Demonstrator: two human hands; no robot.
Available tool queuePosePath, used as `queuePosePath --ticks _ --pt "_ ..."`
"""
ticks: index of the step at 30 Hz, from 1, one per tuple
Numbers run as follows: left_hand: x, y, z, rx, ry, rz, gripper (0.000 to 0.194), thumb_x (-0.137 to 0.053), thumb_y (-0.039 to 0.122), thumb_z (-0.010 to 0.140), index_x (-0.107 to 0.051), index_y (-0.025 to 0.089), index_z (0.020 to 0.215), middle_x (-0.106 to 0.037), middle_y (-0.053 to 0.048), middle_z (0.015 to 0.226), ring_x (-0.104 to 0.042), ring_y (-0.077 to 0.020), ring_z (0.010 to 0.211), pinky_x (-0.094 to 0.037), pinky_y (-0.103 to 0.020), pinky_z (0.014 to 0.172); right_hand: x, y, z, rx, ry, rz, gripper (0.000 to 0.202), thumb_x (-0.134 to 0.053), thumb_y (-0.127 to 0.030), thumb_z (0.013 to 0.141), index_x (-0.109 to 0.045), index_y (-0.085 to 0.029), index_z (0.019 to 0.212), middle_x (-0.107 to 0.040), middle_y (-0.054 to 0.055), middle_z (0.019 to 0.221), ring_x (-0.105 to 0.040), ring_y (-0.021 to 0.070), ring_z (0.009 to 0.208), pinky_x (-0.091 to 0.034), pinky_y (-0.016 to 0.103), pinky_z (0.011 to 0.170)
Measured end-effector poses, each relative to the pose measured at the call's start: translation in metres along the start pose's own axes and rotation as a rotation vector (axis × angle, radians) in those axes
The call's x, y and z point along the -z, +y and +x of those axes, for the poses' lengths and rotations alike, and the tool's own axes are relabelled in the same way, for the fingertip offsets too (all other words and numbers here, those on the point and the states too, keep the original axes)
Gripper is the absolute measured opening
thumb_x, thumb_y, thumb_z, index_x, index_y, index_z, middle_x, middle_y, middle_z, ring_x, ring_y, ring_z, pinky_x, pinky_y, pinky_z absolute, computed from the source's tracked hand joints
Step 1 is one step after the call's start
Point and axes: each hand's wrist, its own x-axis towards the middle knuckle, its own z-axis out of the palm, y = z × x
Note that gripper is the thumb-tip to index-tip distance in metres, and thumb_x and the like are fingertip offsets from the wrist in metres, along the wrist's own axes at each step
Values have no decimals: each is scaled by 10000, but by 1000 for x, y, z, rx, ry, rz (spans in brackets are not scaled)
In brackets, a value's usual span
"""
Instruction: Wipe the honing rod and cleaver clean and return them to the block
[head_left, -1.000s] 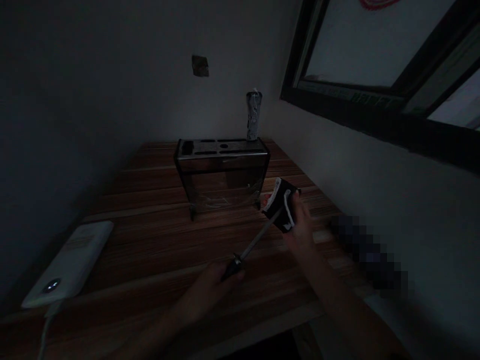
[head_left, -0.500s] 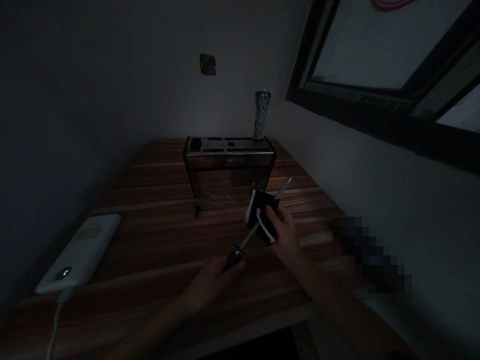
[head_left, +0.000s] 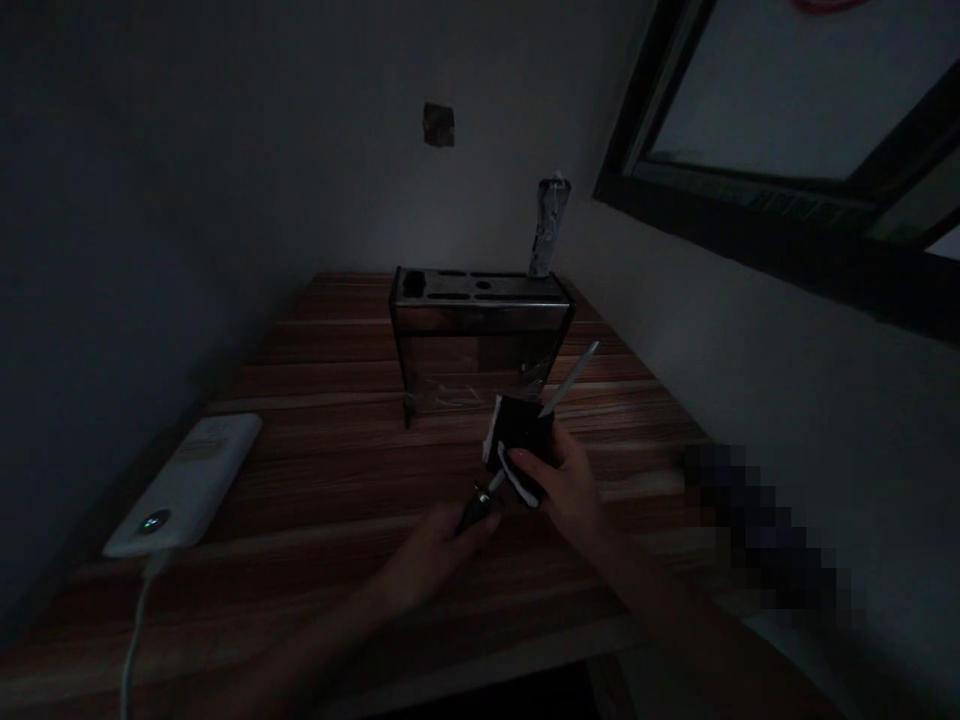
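My left hand (head_left: 448, 545) is closed round the dark handle of a metal rod (head_left: 571, 378) at the lower middle. The rod slants up and to the right, and its middle stretch is hidden by a folded black cloth (head_left: 517, 425) with white edges. Fingers and thumb of my right hand (head_left: 566, 480) grip this cloth round the rod, close to the handle. The far end of the rod sticks out bare beyond the cloth. Both hands are above the wood-grain table (head_left: 330, 480).
A metal-topped rack (head_left: 484, 290) with clear sides stands behind the hands. An upright wrapped object (head_left: 550, 228) is at its right end. On the left lies a white power bank (head_left: 187, 480) with a cable (head_left: 133, 640). A blurred dark item is at the right edge.
The cloth and my right hand have slid down the rod, closer to the handle. The whole view has shifted slightly, with the table items now further right.
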Motion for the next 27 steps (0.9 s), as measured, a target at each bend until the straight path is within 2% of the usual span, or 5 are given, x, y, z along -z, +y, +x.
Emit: queuePosePath --ticks 6,11,20,27 --pt "0 0 2 -24 42 4 302 -441 426 793 -521 150 705 -393 61 531 -330 -71 480 -283 -181 451 -3 2 -3 -17 -76 -164 365 -734 -296 591 -592 -190 911 -670 16 838 -626 180 760 -518 289 667" --pt "3 0 3 -79 70 50 255 -445 349 797 -582 134 791 -529 15 667 -441 -98 588 -360 -189 546 -10 -2 -7 8 -125 -317 377 -743 -279 561 -580 -182 887 -666 14 826 -622 184 776 -508 295 699" --pt "9 5 2 -122 67 78 268 -459 347 795 -613 142 876 -642 -14 843 -555 -161 766 -426 -222 704 -14 -6 -11 -2 -96 -293 341 -749 -259 547 -588 -187 840 -671 10 788 -628 182 746 -508 286 667" --pt "10 1 6 -97 71 166 259 -450 333 795 -612 133 830 -626 -5 766 -544 -144 693 -416 -207 636 -12 -4 -8 -23 -51 -265 321 -754 -258 544 -602 -178 815 -680 7 771 -634 181 733 -508 282 657"
